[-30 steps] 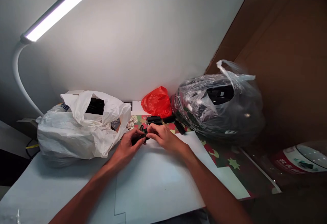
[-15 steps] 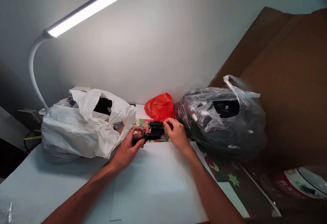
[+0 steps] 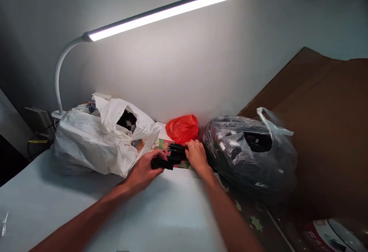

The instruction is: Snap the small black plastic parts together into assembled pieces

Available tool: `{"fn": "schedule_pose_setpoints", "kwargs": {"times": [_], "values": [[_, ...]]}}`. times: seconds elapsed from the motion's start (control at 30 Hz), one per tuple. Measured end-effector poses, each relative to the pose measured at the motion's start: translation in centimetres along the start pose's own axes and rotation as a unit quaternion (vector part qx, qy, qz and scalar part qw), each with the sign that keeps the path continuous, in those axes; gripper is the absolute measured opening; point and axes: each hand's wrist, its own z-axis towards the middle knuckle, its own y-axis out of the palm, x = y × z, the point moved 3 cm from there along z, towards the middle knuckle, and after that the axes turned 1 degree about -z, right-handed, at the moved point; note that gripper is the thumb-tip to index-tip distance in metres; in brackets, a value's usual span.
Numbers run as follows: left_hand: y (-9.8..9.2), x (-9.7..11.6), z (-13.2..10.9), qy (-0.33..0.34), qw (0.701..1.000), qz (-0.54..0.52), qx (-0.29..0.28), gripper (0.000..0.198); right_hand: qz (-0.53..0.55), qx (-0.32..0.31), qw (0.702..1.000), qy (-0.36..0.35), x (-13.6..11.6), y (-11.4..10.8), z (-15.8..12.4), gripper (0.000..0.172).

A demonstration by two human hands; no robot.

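My left hand (image 3: 147, 169) is closed around a black oblong piece (image 3: 163, 164), whose blocky end sticks out to the right past the fingers. Similar black oblong pieces (image 3: 177, 149) lie side by side on the patterned cloth (image 3: 184, 164), just beyond it. At their right end is my right hand (image 3: 197, 156), fingers curled and tips against the pieces; what lies between them is hidden. Small pale metallic bits (image 3: 156, 144) are scattered to the left of the black pieces. A red plastic bag (image 3: 182, 128) lies right behind them.
A full white plastic bag (image 3: 86, 141) stands on the left, and a clear bag of dark items (image 3: 253, 167) on the right. White sheeting (image 3: 161, 210) covers the front. A lit lamp (image 3: 166, 11) hangs above. Brown cardboard (image 3: 322, 129) leans at right, above a red-and-white container (image 3: 330, 236).
My left hand has drawn slightly away from the row, its black piece turned so the end points right. My right hand stays at the row's right end. The view has tilted up.
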Motion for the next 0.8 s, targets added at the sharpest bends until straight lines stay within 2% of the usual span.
{"fn": "schedule_pose_setpoints", "kwargs": {"times": [0.13, 0.23, 0.33, 0.4, 0.47, 0.57, 0.63, 0.73, 0.8], "values": [[0.1, -0.5, 0.0, 0.002, 1.0, -0.021, -0.01, 0.024, 0.083, 0.036, 0.996, 0.013, 0.5, -0.8, -0.1, 0.018], [0.2, -0.3, -0.2, 0.015, 1.0, -0.005, -0.01, 0.018, 0.236, 0.102, 0.966, 0.024, 0.8, -1.7, -0.5, 0.015], [0.1, 0.4, -0.4, 0.033, 0.999, 0.001, -0.018, 0.014, 0.434, 0.123, 0.892, 0.041, 0.5, -2.3, -1.4, 0.024], [0.1, 0.6, -0.5, 0.034, 0.999, -0.004, -0.017, 0.021, 0.543, 0.099, 0.832, 0.054, -0.6, -2.4, -2.3, 0.033], [0.1, 0.4, -0.5, 0.023, 0.999, -0.017, -0.021, 0.027, 0.6, 0.081, 0.795, 0.048, -2.1, -2.8, -3.4, 0.034], [0.4, -0.2, -0.5, -0.001, 1.0, -0.016, -0.02, 0.03, 0.618, 0.087, 0.781, 0.02, -4.5, -3.6, -4.7, 0.03], [0.5, -0.4, -0.5, -0.009, 1.0, 0.004, 0.002, 0.027, 0.622, 0.1, 0.776, 0.01, -5.6, -4.0, -5.2, 0.028], [0.8, -0.5, -0.6, -0.015, 0.999, 0.024, 0.026, 0.02, 0.624, 0.133, 0.77, 0.003, -6.6, -4.4, -5.8, 0.024], [0.9, -0.5, -0.6, -0.021, 0.999, 0.024, 0.029, 0.016, 0.611, 0.153, 0.776, -0.006, -7.1, -4.4, -6.2, 0.021]]}}
